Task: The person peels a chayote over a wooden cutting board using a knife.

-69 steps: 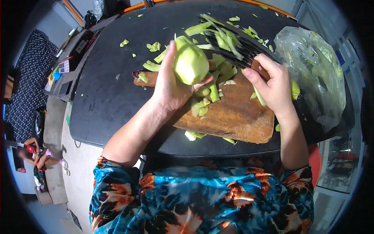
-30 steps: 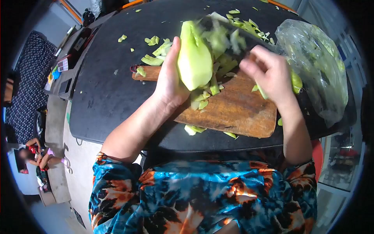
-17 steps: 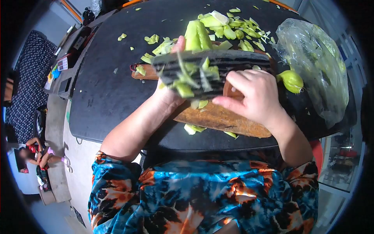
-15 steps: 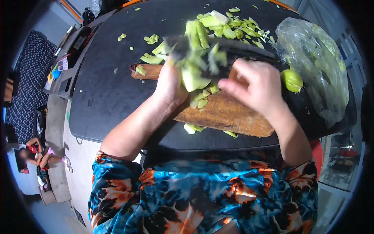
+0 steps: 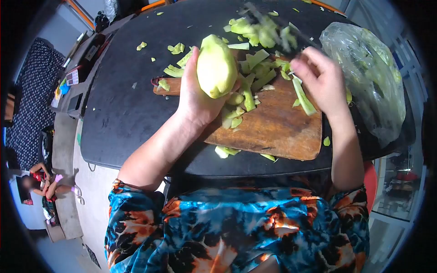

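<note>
Peeled chayote (image 5: pixel 216 68) gripped in your left fingers (image 5: pixel 189 79), long axis along thumb (image 5: pixel 194 59); right fingers (image 5: pixel 314 58), rightward, clutch blurred knife (image 5: pixel 290 44).

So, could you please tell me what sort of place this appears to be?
Likely a home living area used for food preparation: a wooden cutting board and green peelings lie on a black table, and a person appears seated in the background.
</note>
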